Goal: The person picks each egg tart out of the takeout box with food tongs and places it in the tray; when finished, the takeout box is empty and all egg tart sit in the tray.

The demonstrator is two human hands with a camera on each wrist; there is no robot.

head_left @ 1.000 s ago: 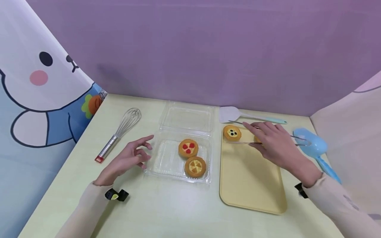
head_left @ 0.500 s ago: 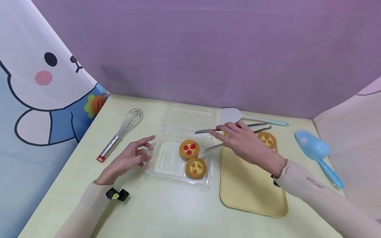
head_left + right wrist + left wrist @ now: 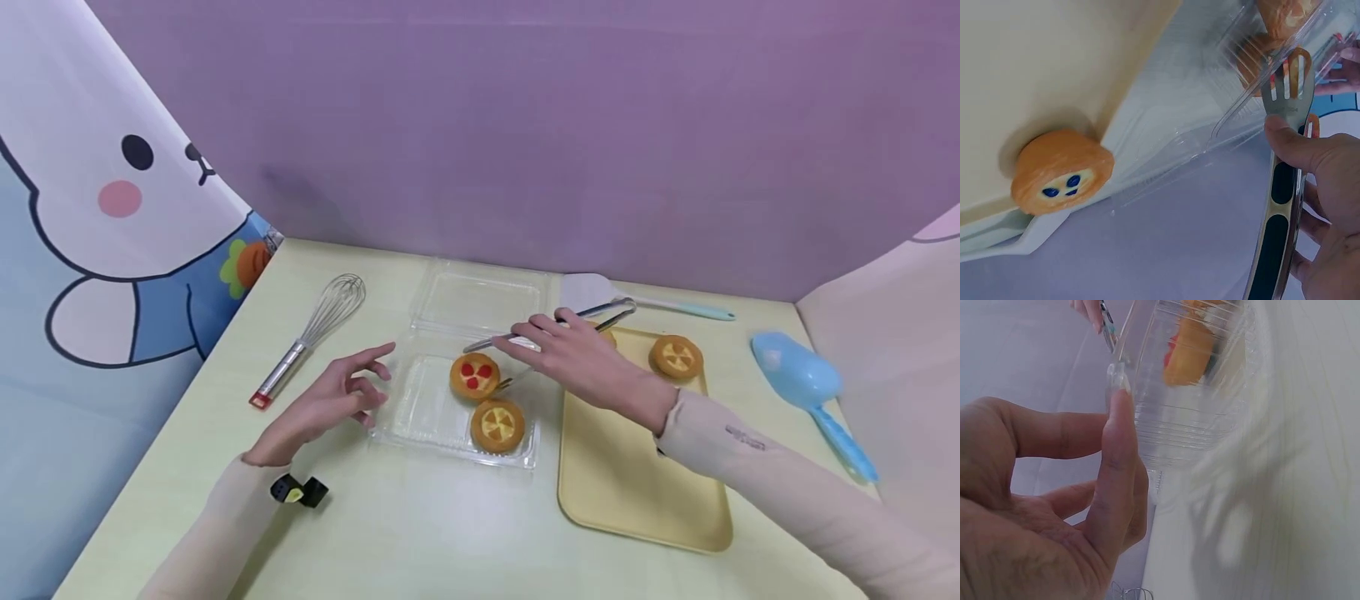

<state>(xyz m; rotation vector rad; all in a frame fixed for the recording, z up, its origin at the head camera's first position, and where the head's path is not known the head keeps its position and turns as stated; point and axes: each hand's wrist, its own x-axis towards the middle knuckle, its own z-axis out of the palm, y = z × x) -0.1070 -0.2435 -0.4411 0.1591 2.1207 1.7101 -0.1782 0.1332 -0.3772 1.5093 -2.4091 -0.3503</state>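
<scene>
My right hand (image 3: 573,358) grips metal tongs (image 3: 1275,215) with dark handle inlays and slotted ends. The tips of the tongs stand on either side of a tart with red spots (image 3: 474,375), which sits in a hinged clear plastic container (image 3: 427,417). A tart with orange wedges (image 3: 498,425) lies right beside it. At the container's left rim, my left hand (image 3: 322,408) pinches the edge, a fingertip showing against it in the left wrist view. On the beige tray (image 3: 637,492) are a tart with dark spots (image 3: 1063,172), mostly behind my right hand in the head view, and another wedge-topped tart (image 3: 677,357).
A whisk (image 3: 309,342) lies to the left. Behind the tray is a white spatula (image 3: 588,292) with a mint handle, and at the right lies a blue scoop (image 3: 798,371). The container's lid (image 3: 480,296) lies folded back towards the purple backdrop (image 3: 525,142).
My right hand has swung left with the tongs, from over the tray to the red-spotted tart in the container. My left hand has stayed at the container's rim.
</scene>
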